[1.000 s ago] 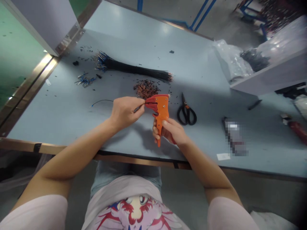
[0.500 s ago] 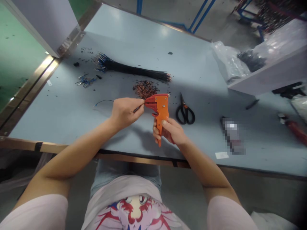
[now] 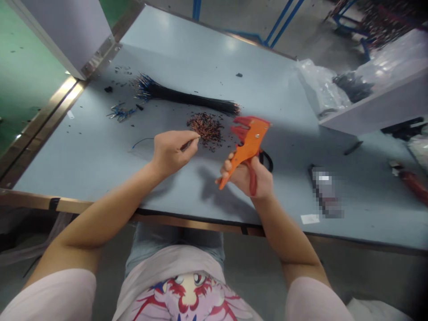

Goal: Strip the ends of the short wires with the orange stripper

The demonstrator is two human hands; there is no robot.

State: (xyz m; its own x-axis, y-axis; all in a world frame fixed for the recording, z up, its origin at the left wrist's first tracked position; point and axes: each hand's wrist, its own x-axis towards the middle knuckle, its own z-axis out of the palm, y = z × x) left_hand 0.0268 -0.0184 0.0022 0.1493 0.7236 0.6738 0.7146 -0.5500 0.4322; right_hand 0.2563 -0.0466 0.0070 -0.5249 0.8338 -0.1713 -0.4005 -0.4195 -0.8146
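Note:
My left hand (image 3: 174,151) is closed, its thumb and forefinger pinching a thin black wire (image 3: 143,139). The wire's tail curves out to the left of the hand, with a blue tip at its end. My right hand (image 3: 249,176) grips an orange and red wire stripper (image 3: 252,138), held tilted above the table with its red jaws pointing left and apart from the wire. A pile of copper-coloured and black offcuts (image 3: 205,127) lies between the hands. Partly hidden behind the right hand and the stripper are black-handled scissors (image 3: 267,161).
Farther back lies a long bundle of black wires (image 3: 190,96). Loose blue-ended pieces (image 3: 120,111) are at the left. On the right are a blurred dark object (image 3: 324,189), a white paper (image 3: 310,219), a red-handled tool (image 3: 413,183) and plastic bags (image 3: 323,87) by a panel.
The wire stripper has moved right and away from the wire tip, tilting over, and its handles have spread apart. My left hand still pinches the wire and has shifted slightly.

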